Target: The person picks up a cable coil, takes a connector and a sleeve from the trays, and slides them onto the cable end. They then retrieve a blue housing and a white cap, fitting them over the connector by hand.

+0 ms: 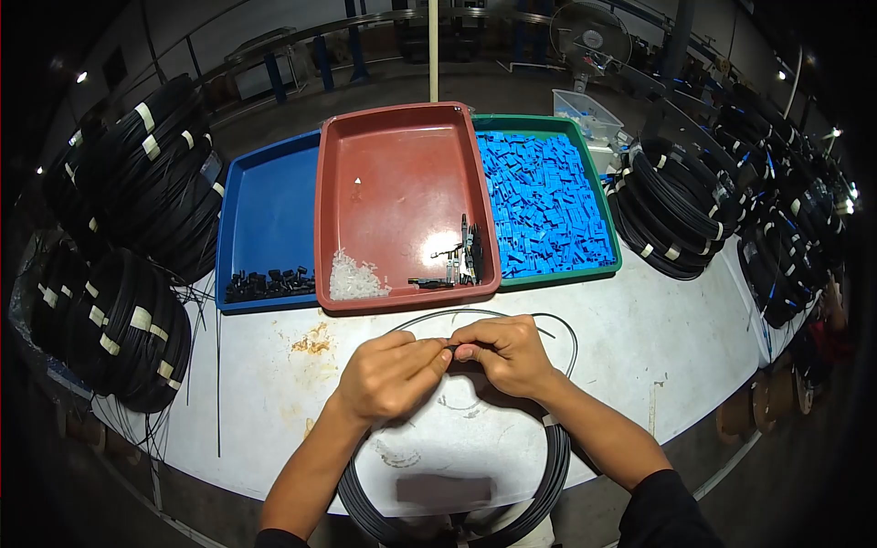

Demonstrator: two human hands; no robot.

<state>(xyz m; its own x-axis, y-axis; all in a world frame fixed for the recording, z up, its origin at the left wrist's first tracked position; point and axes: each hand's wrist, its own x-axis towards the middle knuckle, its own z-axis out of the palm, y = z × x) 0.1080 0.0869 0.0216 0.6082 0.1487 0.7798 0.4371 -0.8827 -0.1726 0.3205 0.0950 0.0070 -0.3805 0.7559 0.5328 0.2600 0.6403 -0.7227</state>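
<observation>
My left hand (395, 373) and my right hand (508, 358) meet fingertip to fingertip over the table, both closed in a pinch. Between them shows a small black piece (452, 347), mostly hidden by the fingers; I cannot tell its exact kind. A strand of black cable loops up and runs in behind my right hand. Below the hands lies the coil of black cable (554, 461) it belongs to, reaching the table's front edge. One thin loose cable end lies just beyond the right knuckles.
A red tray (402, 196) holds clear small tubes and black connectors. It overlaps a blue tray (265, 196) with black parts and a green tray (614, 247) full of blue clips (544, 205). Cable coils (137, 320) stack at left, more coils (671, 210) at right.
</observation>
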